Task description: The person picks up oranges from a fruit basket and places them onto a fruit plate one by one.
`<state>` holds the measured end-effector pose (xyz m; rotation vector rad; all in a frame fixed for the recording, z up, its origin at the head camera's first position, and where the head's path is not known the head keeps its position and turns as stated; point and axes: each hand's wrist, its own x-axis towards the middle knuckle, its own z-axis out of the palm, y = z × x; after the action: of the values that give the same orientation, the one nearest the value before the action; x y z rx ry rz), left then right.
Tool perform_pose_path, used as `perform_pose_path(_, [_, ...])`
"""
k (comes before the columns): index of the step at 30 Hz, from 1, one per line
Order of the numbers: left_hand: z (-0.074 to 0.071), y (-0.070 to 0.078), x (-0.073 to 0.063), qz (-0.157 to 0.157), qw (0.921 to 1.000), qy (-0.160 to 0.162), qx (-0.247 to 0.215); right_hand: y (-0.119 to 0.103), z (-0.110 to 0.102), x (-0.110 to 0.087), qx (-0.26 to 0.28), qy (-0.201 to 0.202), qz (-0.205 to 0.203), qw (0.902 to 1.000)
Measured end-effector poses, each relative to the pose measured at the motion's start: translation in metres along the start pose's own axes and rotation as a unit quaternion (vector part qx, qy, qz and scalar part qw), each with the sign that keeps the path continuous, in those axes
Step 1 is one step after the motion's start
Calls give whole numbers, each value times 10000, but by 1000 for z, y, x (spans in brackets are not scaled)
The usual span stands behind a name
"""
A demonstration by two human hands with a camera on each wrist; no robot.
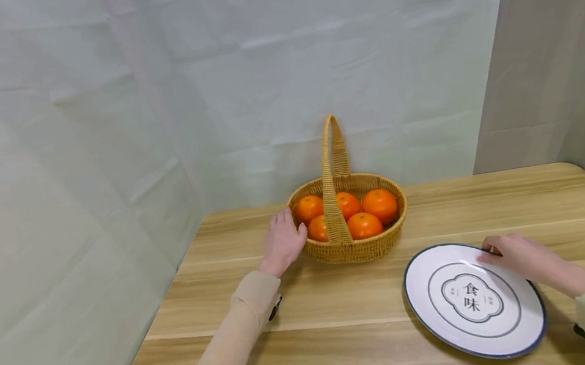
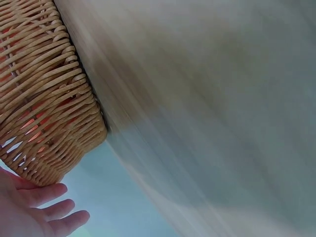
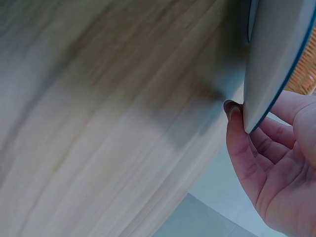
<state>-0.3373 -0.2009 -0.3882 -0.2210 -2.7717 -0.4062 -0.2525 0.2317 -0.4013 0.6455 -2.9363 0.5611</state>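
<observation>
A wicker basket (image 1: 354, 251) with a tall arched handle stands near the table's back edge, with several mandarins (image 1: 380, 205) inside. My left hand (image 1: 283, 240) touches the basket's left end; the left wrist view shows its fingers (image 2: 58, 210) stretched out, right at the woven rim. At the right front, my right hand (image 1: 527, 259) pinches the far right rim of a round white plate (image 1: 423, 288), thumb on top and fingers underneath. Dark characters and a blue edge mark the plate. Its pale underside (image 3: 271, 54) faces the right wrist camera, tilted up off the wood there.
The wooden table (image 1: 347, 348) carries both basket and plate. Behind it hangs a pale cloth (image 1: 280, 85), which continues down the left side. A greyer cloth (image 1: 551, 80) hangs at the right. The plate lies to the front right of the basket.
</observation>
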Motion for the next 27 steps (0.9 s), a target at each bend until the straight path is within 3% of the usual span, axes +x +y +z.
perform_pose_path(12, [0, 2, -1, -54, 9998, 21, 170, -23, 6, 13, 112, -120, -71, 9998])
perform_pose_path(19, [-1, 2, 0, 131, 9989, 157, 434, -35, 11, 20, 42, -50, -192, 9998])
perform_pose_path(27, [-1, 1, 0, 84, 9988, 64, 480, -52, 17, 28, 21, -157, -138, 9998])
